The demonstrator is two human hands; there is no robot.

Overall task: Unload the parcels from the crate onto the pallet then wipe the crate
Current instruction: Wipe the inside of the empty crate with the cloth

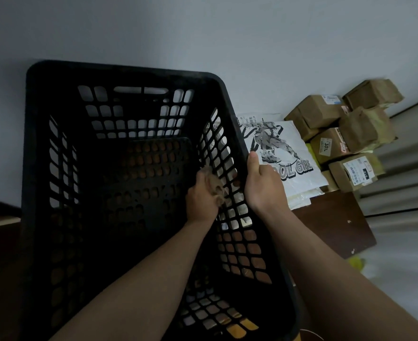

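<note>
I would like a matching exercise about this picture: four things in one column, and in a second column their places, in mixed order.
Things: 1 cloth; 2 right hand; 3 white printed bag; 4 brown boxes.
Places: A piled at the far right; B gripping the crate rim; C in the left hand, inside the crate; D lying just right of the crate.
Pairs: 1-C, 2-B, 3-D, 4-A.

Dim, murky view, wide-angle bending at edges.
</note>
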